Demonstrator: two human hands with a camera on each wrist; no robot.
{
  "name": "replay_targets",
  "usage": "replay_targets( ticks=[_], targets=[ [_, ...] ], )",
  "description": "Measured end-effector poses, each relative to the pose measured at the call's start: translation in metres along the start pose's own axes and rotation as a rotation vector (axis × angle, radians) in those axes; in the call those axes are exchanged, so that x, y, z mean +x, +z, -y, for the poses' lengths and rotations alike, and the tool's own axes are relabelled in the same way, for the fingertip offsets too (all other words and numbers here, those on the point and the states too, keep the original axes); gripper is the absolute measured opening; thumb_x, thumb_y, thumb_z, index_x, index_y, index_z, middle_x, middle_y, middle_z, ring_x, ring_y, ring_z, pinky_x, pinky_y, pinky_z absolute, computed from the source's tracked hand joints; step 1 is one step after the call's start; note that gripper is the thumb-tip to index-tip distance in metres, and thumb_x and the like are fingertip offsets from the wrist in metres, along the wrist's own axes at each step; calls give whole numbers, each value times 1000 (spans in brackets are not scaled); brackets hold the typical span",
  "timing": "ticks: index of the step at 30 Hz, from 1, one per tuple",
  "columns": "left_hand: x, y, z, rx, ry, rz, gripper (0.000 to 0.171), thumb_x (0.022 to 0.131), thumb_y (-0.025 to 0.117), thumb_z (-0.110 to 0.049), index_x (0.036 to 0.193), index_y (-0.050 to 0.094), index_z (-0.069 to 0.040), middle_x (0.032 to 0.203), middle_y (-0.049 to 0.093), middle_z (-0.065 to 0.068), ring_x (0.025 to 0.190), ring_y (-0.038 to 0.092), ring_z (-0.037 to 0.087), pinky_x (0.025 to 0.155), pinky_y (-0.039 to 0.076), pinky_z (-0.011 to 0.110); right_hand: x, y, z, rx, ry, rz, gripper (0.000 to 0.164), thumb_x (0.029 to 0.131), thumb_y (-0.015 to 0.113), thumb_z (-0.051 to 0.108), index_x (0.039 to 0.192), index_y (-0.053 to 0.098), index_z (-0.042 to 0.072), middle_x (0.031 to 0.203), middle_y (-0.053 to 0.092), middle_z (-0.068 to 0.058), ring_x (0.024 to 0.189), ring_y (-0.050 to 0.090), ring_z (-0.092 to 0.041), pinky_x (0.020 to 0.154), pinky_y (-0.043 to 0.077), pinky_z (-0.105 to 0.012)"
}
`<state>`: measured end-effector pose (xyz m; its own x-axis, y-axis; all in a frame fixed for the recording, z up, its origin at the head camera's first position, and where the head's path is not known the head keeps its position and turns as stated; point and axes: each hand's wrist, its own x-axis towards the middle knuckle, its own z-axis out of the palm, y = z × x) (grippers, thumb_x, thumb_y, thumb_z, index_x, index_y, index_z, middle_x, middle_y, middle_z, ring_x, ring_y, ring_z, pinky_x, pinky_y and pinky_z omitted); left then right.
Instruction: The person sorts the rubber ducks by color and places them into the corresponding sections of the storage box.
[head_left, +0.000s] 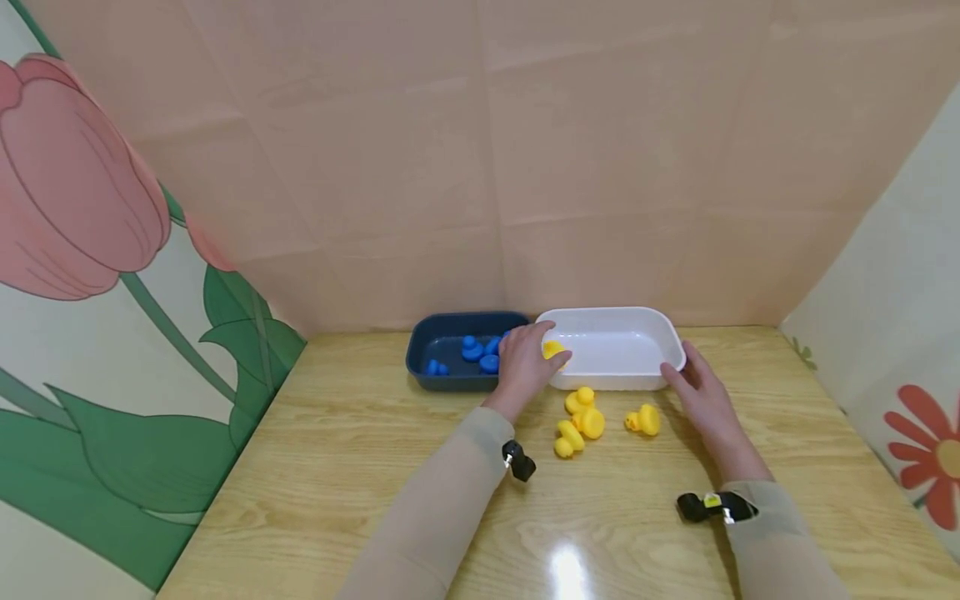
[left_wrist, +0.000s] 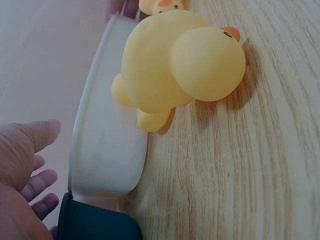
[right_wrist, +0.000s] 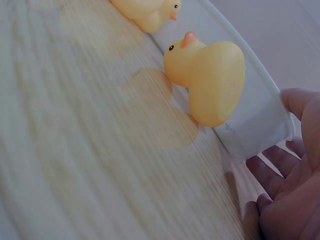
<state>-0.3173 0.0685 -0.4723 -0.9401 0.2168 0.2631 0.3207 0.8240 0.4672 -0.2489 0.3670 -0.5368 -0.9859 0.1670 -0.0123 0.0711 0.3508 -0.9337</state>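
Duck (head_left: 553, 347) beside left fingers (left_wrist: 42, 184), right fingers (right_wrist: 267, 176) gripping white tray (head_left: 615, 346)

Left hand (left_wrist: 14, 172), thumb apart from fingers, beside white tray (left_wrist: 102, 145) and dark tray (left_wrist: 100, 222), toward tabletop's (left_wrist: 225, 175) far edge, yellow ducks (left_wrist: 155, 60) nearer.

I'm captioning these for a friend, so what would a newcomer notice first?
Probably the bright yellow ducks on the table, in front of the white tray. Next, the blue ducks in the dark tray to its left. Then the left hand over where the trays meet, and the right hand holding the white tray's right end.
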Motion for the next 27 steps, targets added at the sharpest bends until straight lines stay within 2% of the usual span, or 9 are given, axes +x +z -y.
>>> replay_targets(
  ticks=[5, 10, 21, 27],
  targets=[
    [-3, 0, 1, -28, 3, -3, 64, 100, 83, -48, 156, 63, -25, 157, 63, -3, 147, 50, 24, 127, 34, 46, -1, -1, 1, -1, 7, 0, 99, 108, 50, 71, 178, -2, 26, 183, 8, -17, 165, 14, -51, 126, 18, -74],
    [-10, -3, 4, -52, 39, -24, 67, 100, 83, -47, 158, 60, -23, 158, 61, -1, 149, 48, 25, 127, 34, 47, -3, 0, 1, -1, 8, 3, 98, 109, 51, 70, 179, -2, 26, 183, 9, -17, 165, 14, -51, 127, 19, -73],
    [-35, -13, 5, -165, 73, -47, 72, 101, 82, -47, 161, 57, -19, 164, 57, 2, 151, 48, 28, 128, 34, 50, -3, -4, 1, 4, -5, 7, 99, 109, 52, 69, 178, -2, 23, 183, 9, -19, 165, 15, -50, 128, 18, -71],
    [-49, -16, 0, -174, 77, -10, 73, 102, 81, -47, 164, 54, -20, 167, 53, 1, 155, 45, 29, 129, 34, 51, -5, -6, 0, -15, -4, 10, 100, 109, 51, 69, 178, -3, 22, 183, 8, -20, 165, 14, -51, 127, 20, -71]
  ],
)
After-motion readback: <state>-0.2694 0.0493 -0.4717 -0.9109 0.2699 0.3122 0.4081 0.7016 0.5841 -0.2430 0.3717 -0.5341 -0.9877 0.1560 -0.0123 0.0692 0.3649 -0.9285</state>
